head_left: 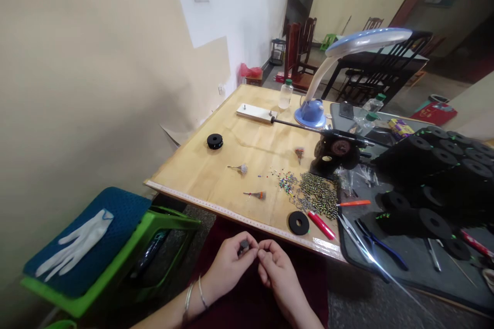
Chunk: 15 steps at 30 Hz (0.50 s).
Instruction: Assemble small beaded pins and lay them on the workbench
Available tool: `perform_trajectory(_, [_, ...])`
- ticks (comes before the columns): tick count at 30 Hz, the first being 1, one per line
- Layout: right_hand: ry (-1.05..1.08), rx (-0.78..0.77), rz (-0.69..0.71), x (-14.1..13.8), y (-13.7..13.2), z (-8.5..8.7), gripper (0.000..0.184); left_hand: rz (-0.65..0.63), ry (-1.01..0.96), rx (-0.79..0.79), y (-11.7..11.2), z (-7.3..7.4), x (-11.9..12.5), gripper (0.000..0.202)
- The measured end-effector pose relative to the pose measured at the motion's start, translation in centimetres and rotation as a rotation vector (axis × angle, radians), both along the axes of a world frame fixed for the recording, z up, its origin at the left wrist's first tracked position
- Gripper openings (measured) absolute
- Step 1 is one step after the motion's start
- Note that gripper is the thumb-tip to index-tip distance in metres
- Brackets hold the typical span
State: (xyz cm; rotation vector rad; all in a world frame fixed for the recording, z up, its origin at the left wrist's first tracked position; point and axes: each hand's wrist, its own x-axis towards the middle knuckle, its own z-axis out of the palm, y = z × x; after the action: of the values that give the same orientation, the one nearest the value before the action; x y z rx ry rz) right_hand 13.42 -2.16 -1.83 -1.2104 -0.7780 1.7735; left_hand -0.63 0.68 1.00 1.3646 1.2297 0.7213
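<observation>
Both my hands are held together over my lap, just below the wooden table's [216, 164] front edge. My left hand [230, 262], with two bangles on its wrist, is closed in a pinch on a small dark piece [244, 247]. My right hand [275, 266] is closed too, its fingertips pinched close to the left hand's; what it holds is too small to make out. Nearest on the table are a black disc [298, 222] and a red-handled tool [321, 225].
A heap of small metallic bits [314, 194] lies mid-table, with small feathered pieces [255, 195], a black spool [214, 141], a blue desk lamp [311, 112] and a plastic bottle [285, 93]. Black spools [432, 175], pliers [380, 247] on a dark mat right. A green stool with white glove [75, 247] left.
</observation>
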Motion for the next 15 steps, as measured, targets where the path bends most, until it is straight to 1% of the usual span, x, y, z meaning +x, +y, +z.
perform_trajectory(2, [-0.058,0.014,0.089,0.01,0.03,0.18,0.03,0.003,-0.02,0.011,0.19,0.16,-0.27,0.01])
perform_trajectory(4, [-0.1,0.035,0.129,-0.1,0.03,0.41,0.024,-0.003,-0.029,0.024,0.37,0.15,-0.45,0.009])
perform_trajectory(7, [-0.123,0.04,0.094,-0.31,-0.02,0.71,0.015,0.011,-0.026,0.048,0.59,-0.11,-0.54,0.008])
perform_trajectory(10, [-0.14,0.033,0.042,-0.4,-0.1,0.85,0.006,0.051,-0.023,0.07,0.67,-0.35,-0.49,0.009])
perform_trajectory(15, [-0.175,0.027,0.009,-0.43,-0.2,1.07,0.004,0.089,-0.003,0.08,0.57,-0.31,-0.42,0.01])
